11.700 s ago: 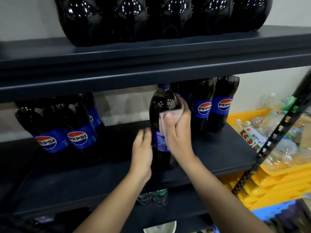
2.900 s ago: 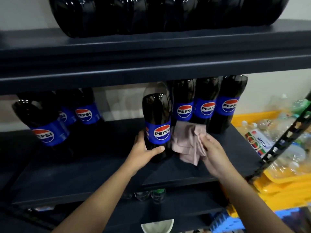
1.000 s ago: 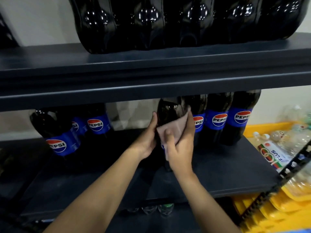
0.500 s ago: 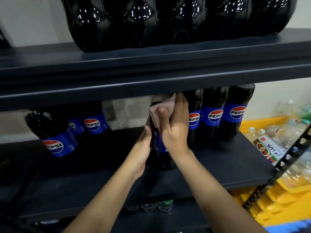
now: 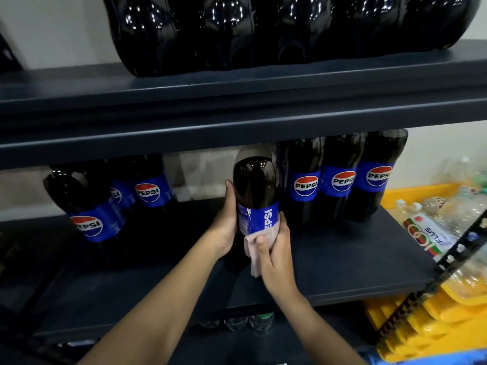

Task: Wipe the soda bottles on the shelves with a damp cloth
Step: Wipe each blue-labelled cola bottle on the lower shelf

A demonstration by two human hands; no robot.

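On the middle shelf, near its front edge, the right hand is wrapped around the lower body of a Pepsi bottle, fingers curled and thumb pressing a pale pink cloth flat against the plastic just under the blue label. The left hand clasps the opposite side, thumb up along the dark shoulder, steadying the bottle upright. Half a second ago the cloth was up at the bottle's neck, tucked under the shelf above; it has since come down the whole length to the base, and the label now shows sideways lettering, so the bottle looks to have been turned. I judge this bottle nearly done, with only the foot left. Just to its right stand three more bottles in a row, touching one another; further left, well apart, another cluster leans. A row of bottles sits on the top shelf. Yellow crates hold clear bottles off to the right.
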